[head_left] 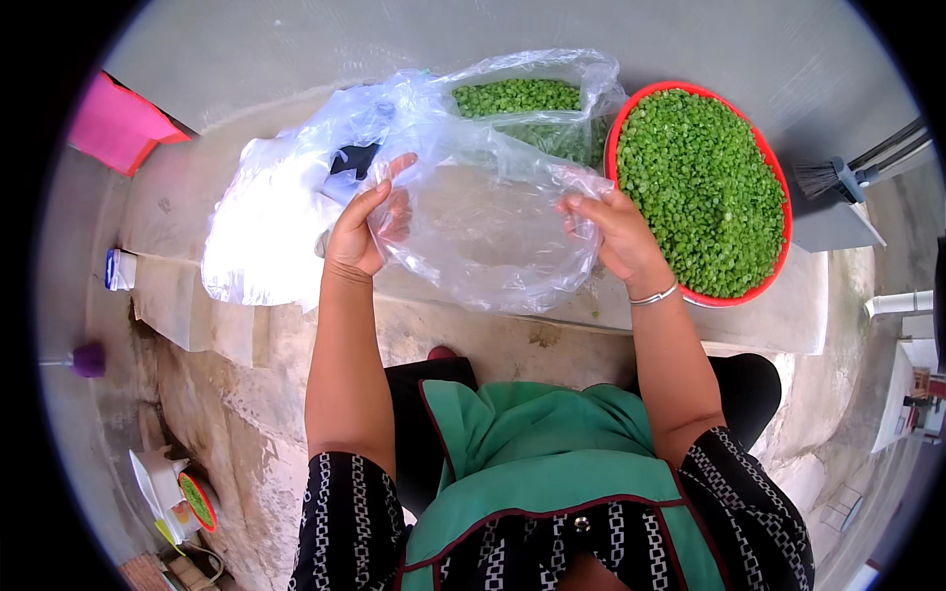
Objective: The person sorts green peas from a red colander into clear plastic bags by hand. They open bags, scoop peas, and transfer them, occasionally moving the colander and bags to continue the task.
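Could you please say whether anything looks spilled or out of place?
Nothing clearly stands out: the chopped greens sit within the red-rimmed basin, and the clear bag spreads between the left hand and right hand.

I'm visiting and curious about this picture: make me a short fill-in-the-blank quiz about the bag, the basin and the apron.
1. A clear, thin plastic bag is spread between the person's left hand and ____ hand.
2. The round basin heaped with small chopped green pieces has a ____ rim.
3. The cloth apron with dark red trim is mainly ____.

Missing words: right; red; green.
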`<state>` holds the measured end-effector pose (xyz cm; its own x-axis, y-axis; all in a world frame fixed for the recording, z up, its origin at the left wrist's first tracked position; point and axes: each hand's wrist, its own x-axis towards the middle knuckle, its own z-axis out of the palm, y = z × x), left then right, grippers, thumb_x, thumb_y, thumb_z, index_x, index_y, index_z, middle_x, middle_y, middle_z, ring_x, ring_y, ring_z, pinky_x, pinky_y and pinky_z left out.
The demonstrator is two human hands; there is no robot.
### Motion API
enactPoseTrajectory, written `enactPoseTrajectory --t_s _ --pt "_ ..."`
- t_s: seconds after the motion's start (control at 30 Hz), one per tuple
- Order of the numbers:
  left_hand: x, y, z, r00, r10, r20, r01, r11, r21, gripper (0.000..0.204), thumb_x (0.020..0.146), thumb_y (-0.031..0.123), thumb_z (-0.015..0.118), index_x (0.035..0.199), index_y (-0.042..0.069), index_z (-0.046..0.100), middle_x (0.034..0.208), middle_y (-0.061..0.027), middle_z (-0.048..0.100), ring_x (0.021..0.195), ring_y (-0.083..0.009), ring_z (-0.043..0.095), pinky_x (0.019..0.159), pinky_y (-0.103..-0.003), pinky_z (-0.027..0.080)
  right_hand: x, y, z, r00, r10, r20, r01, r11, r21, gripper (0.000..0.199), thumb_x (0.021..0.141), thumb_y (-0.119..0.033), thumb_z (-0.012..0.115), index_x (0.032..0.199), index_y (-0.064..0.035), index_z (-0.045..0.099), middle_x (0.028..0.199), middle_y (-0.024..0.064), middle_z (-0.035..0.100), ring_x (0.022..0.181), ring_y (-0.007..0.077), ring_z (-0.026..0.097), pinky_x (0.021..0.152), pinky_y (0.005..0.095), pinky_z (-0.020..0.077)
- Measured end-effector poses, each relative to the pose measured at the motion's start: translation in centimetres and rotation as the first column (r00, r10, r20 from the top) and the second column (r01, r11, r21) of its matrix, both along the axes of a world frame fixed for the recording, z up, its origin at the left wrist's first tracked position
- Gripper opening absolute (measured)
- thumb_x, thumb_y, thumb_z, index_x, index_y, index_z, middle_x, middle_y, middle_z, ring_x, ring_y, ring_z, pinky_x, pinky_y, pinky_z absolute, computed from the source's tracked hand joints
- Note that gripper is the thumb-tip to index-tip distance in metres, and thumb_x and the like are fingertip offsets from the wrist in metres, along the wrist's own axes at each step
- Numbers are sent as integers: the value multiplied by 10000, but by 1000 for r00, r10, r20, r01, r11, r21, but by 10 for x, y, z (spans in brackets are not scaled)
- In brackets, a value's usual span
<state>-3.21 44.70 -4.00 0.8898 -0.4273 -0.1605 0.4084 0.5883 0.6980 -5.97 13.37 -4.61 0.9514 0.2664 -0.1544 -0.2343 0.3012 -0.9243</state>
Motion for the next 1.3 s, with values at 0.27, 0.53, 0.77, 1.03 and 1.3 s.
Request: enactPoseTrajectory --t_s 0.27,0.53,0.77,1.03,1.3 --pt "0 -19 2 998 26 51 -32 992 124 464 859 152 572 1277 6 434 711 11 502 563 -69 427 506 -194 341 -38 20 -61 947 -279 -160 272 960 -64 291 856 -149 550 1100 8 564 885 55 606 774 128 562 687 272 459" --pt "11 5 13 980 80 182 -107 984 142 335 887 210 521 1118 -31 539 702 -15 487 586 -105 443 524 -217 361 -118 1 -60 881 -173 -441 242 964 106 163 882 -150 528 930 -1 574 799 59 584 737 163 566 693 300 478" --pt "52 -93 -3 981 -190 47 164 931 326 355 888 248 542 1107 -30 561 747 -22 540 640 -109 514 568 -220 421 -140 -53 -73 709 -358 -608 622 723 300 194 919 -139 479 1002 29 526 875 114 592 803 207 575 713 329 487" --pt "73 -164 -30 954 -299 13 290 935 202 365 906 273 534 1082 -45 574 799 -48 590 692 -122 562 635 -240 481 -144 -109 -89 622 -678 -392 780 583 229 199 931 -146 446 1072 -22 512 965 90 579 825 202 576 734 334 492" --pt "73 -148 -21 952 -299 -57 286 815 503 394 871 329 592 1014 -38 605 872 -83 635 744 -159 607 700 -281 513 -162 -112 -51 724 -522 -451 632 764 130 270 916 -188 481 1147 -48 483 1071 68 564 993 196 544 862 344 435"
